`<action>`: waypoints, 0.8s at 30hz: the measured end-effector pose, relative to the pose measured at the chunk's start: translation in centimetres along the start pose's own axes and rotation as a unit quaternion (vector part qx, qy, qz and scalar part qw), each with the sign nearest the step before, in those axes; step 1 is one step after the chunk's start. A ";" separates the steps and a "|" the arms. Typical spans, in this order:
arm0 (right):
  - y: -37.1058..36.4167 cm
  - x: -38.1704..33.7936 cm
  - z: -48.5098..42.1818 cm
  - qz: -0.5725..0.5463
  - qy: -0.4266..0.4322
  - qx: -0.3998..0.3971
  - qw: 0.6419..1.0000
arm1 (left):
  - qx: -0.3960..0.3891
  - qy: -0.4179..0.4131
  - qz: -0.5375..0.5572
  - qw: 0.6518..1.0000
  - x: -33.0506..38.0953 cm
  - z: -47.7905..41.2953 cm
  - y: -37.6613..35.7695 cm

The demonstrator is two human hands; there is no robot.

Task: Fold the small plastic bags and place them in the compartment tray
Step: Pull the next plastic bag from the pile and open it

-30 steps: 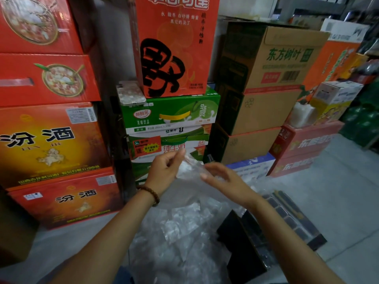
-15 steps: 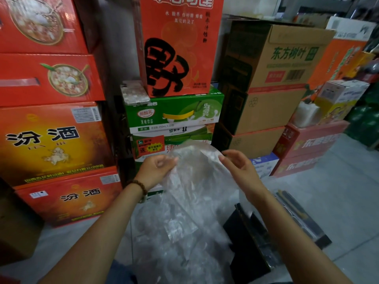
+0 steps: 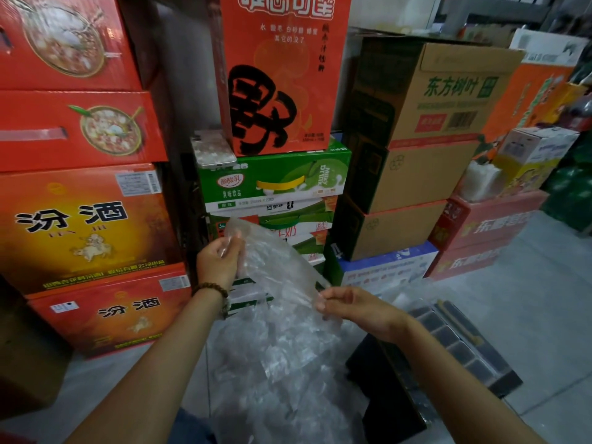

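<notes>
The left grip (image 3: 221, 261) pinches the top corner of one clear plastic bag (image 3: 275, 267) and the right grip (image 3: 339, 304) pinches its lower edge, above the heap of bags (image 3: 282, 373). The slick film may slip and crease crooked. One compartment tray (image 3: 464, 347) lies on the floor; the heap's bags cannot be counted

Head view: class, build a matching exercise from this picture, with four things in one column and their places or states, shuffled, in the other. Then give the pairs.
Things:
1 left hand
2 right hand
3 compartment tray
4 phone

Places or states:
A lying on the green carton
B on the floor, at the right
C pinching the upper end of the plastic bag
D pinching the bag's lower edge

Pairs: 1-C, 2-D, 3-B, 4-A
</notes>
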State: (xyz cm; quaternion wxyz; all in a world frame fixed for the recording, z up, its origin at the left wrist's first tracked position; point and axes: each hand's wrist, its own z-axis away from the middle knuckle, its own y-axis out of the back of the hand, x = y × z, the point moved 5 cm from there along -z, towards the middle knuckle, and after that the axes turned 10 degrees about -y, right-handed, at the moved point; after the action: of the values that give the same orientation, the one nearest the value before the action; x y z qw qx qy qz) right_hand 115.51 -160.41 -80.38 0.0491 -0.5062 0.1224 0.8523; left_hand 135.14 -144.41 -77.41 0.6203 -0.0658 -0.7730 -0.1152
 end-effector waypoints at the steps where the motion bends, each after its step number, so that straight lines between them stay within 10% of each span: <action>1: 0.0 -0.2 0.2 -0.002 -0.002 -0.009 1.000 | 0.002 -0.002 -0.008 1.000 0.0 -0.1 0.1; 24: 5.8 0.2 2.7 -0.025 0.064 0.185 0.980 | 0.003 -0.057 -0.035 0.998 0.8 -0.1 -0.4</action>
State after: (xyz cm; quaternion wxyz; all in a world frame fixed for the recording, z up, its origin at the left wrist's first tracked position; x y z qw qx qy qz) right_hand 111.89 -165.37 -78.41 0.1552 -0.5451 0.2677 0.7792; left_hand 134.93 -144.88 -76.69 0.5713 -0.0434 -0.8091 -0.1310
